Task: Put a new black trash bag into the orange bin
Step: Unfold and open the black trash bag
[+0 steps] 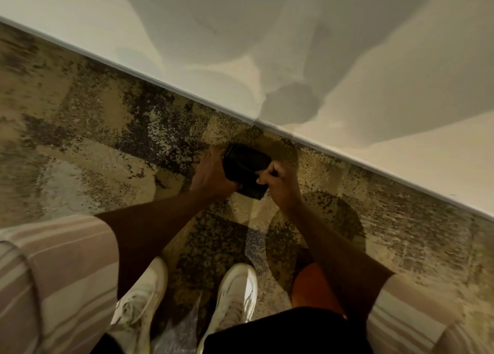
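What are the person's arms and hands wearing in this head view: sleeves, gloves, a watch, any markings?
The left hand and right hand are bare, with no gloves, and no watch or ring shows. Both forearms are uncovered. The short sleeves end around the elbow; the left sleeve and right sleeve are loose fabric striped in pale pink and cream.

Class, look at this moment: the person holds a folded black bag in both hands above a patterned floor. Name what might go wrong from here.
1. Both the left hand and right hand work the still-folded black bag; a hard pull might tear it.
2. The orange bin sits low beside the right shoe, mostly hidden by the arm, so a step might knock it.
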A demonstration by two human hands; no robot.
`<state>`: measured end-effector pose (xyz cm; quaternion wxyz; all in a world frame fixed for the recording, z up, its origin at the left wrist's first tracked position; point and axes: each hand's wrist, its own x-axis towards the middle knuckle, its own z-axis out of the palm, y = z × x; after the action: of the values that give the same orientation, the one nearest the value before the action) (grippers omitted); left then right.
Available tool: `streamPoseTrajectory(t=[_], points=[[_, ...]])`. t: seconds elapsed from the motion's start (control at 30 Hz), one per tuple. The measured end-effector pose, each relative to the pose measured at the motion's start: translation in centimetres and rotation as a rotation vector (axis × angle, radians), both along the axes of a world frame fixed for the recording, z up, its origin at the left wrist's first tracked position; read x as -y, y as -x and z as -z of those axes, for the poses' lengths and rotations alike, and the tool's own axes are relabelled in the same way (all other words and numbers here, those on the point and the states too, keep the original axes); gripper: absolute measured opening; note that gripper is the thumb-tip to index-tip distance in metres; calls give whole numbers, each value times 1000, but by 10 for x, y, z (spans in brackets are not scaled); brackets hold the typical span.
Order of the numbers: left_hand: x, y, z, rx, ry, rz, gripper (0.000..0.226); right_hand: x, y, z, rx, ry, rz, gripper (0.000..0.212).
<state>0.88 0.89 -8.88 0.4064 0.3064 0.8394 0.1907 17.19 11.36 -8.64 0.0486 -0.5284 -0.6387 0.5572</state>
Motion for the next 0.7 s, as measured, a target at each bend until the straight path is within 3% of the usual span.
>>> streamPoseTrajectory(t=[0.07,0.2,0.37,0.47,0.57,0.63,0.7], points=[[5,1,-23,89,-77,-24,100,10,4,-29,-81,123,87,36],[17,12,-74,313,-110,-113,51,25,7,-91,-211,259,339,24],[54,25,-150,431,-140,-134,22,42,0,-182,-306,309,555,33],[78,19,-204,503,-175,-127,18,55,-7,-238,-290,286,637,19],[98,8,-275,608,-171,-126,35,65,-16,-299,-239,236,712,12],[108,-1,-316,703,-126,-102,16,71,-22,-330,-162,183,727,13],[119,-11,-357,750,-67,-33,41,79,-26,-362,-88,148,711,10]])
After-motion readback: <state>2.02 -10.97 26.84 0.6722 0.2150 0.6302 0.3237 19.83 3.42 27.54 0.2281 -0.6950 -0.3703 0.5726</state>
